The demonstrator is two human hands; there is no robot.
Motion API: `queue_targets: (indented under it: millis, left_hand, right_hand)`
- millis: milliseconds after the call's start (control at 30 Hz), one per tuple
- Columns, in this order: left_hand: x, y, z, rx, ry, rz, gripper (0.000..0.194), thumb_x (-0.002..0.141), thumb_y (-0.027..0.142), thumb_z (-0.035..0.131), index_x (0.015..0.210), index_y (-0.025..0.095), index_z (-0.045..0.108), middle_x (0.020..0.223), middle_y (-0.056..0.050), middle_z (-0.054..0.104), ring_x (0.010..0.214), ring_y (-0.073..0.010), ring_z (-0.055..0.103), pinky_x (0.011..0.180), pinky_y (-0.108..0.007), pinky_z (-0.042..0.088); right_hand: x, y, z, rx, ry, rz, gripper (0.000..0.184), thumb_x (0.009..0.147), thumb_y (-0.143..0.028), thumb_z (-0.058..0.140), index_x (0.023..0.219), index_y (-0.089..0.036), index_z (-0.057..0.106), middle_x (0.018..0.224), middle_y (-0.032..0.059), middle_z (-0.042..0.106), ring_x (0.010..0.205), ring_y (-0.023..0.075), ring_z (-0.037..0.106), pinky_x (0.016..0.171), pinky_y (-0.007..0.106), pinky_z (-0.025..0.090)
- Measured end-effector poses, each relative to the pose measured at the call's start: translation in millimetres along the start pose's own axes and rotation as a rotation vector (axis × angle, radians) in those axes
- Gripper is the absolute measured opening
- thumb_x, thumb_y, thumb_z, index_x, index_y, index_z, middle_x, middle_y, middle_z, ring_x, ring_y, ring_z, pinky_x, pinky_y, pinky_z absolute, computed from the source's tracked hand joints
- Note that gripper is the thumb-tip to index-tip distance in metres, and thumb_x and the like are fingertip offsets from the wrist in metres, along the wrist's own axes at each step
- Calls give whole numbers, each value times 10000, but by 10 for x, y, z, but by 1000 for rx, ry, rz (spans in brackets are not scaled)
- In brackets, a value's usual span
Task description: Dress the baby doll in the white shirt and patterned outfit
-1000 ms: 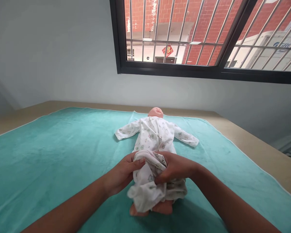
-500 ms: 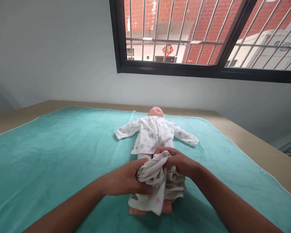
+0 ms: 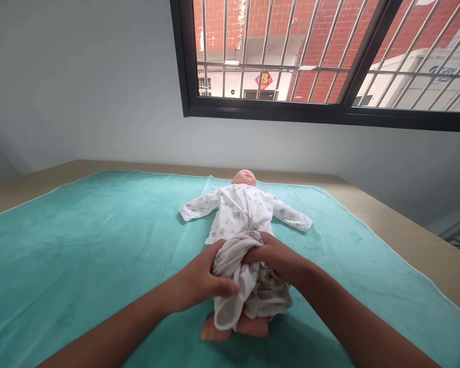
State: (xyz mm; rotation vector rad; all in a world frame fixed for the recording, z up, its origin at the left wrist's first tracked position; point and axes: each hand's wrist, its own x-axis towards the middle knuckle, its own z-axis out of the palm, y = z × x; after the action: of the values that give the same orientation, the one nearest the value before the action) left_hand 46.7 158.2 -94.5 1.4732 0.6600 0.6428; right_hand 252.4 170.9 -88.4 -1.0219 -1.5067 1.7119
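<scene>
A baby doll (image 3: pixel 244 177) lies on its back, head far from me, in a white patterned long-sleeved top (image 3: pixel 239 209) with both sleeves spread out. Its bare feet (image 3: pixel 215 328) point toward me. Over its legs I hold a bunched white baby garment (image 3: pixel 249 281) with a small print; its exact kind is hidden by the folds. My left hand (image 3: pixel 199 281) grips the gathered cloth on the left, thumb on top. My right hand (image 3: pixel 276 255) pinches the upper right edge, fingertips tucked into the folds. Cloth and hands cover most of the doll's legs.
A turquoise blanket (image 3: pixel 111 230) lies under the doll on a pale wooden tabletop (image 3: pixel 391 225). Behind it rises a grey-white wall (image 3: pixel 99 102) with a dark-framed, barred window (image 3: pixel 268 110).
The bunched garment has been turned and gathered higher, its loose flap shifting and showing more of the doll's feet. My right fingers have moved slightly left into the folds.
</scene>
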Motion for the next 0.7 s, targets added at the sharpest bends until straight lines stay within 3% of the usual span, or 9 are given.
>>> queue_targets:
  millis: [67, 133, 300, 400, 600, 700]
  left_hand:
    - [-33, 64, 7, 169, -19, -28, 633, 682, 246, 772, 1253, 242, 499, 1126, -38, 597, 1009, -258, 548, 821, -338, 463]
    - [-43, 72, 14, 252, 11, -2, 540, 737, 190, 685, 1243, 248, 504, 1091, -25, 600, 973, -237, 550, 796, -321, 461]
    - [20, -77, -4, 171, 128, 97, 367, 790, 158, 573, 1155, 195, 572, 959, -17, 615, 879, -208, 547, 736, -286, 446]
    - [36, -97, 17, 142, 216, 88, 289, 790, 151, 562, 1075, 179, 607, 894, -10, 608, 847, -194, 535, 724, -273, 431]
    - [-103, 81, 287, 62, 454, -37, 235, 822, 234, 550, 1045, 195, 617, 860, -4, 620, 819, -188, 537, 680, -255, 427]
    - [-234, 148, 474, 12, 593, -151, 247, 779, 244, 573, 1012, 185, 630, 798, -6, 628, 763, -191, 551, 633, -253, 423]
  right_hand:
    - [4, 4, -22, 62, -5, -10, 200, 671, -231, 727, 851, -185, 653, 787, -17, 650, 748, 169, 598, 718, 296, 473]
    - [6, -9, -35, 66, -14, -13, 205, 667, -239, 742, 836, -188, 637, 790, -23, 642, 741, 159, 588, 690, 277, 463]
    - [-9, -101, -9, -189, -148, -16, 339, 678, -279, 760, 986, -217, 633, 926, -5, 668, 898, 203, 610, 766, 308, 472]
    - [-35, -140, 45, -384, -209, -19, 360, 640, -260, 778, 962, -222, 623, 905, -17, 669, 858, 197, 610, 728, 294, 472]
    - [-33, -59, 141, -590, -42, -132, 209, 688, -180, 635, 890, -223, 608, 885, -25, 675, 809, 175, 597, 646, 250, 431]
    - [-5, 1, 174, -732, -2, -189, 195, 675, -253, 682, 847, -216, 599, 856, -8, 681, 768, 172, 584, 618, 244, 384]
